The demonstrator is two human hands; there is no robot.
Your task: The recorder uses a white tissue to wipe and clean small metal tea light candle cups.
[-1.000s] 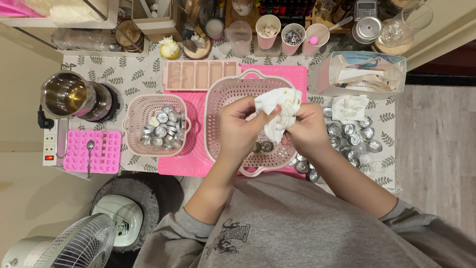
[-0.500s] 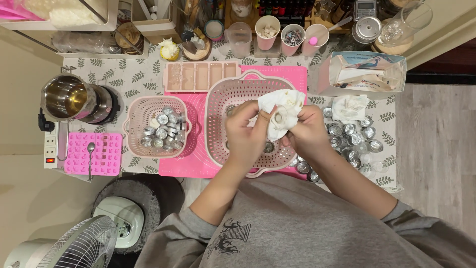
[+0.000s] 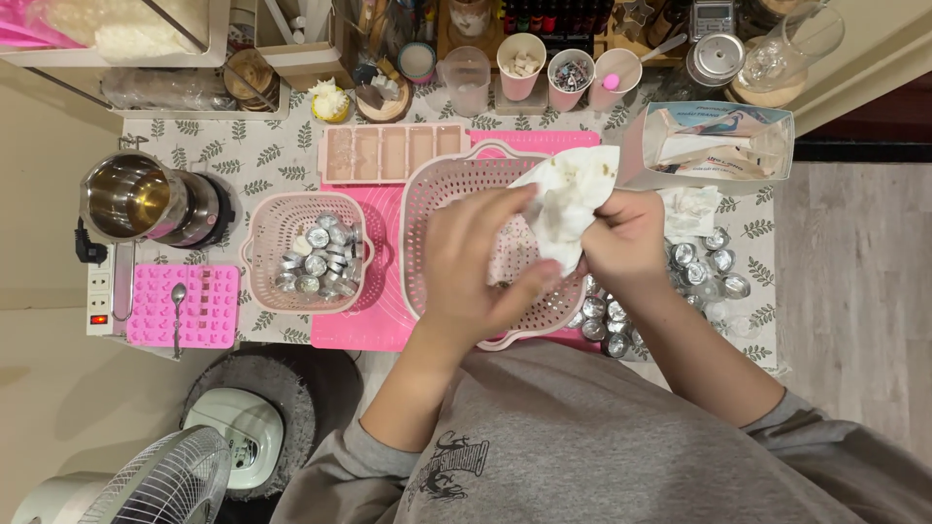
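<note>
Since 0.5 s ago the stained white tissue (image 3: 571, 206) has spread wider over the large pink basket (image 3: 456, 194), both left hand (image 3: 481, 267) and right hand (image 3: 626, 238) pinching it, anything inside hidden.

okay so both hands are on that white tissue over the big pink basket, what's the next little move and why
Probably a twist of the stained white tissue between the left hand and right hand. Both pinch it above the large pink basket, wrapped around something hidden, likely a cup like those in the small basket.

Two pink baskets (image 3: 309, 254), three cups (image 3: 570, 76)
</note>
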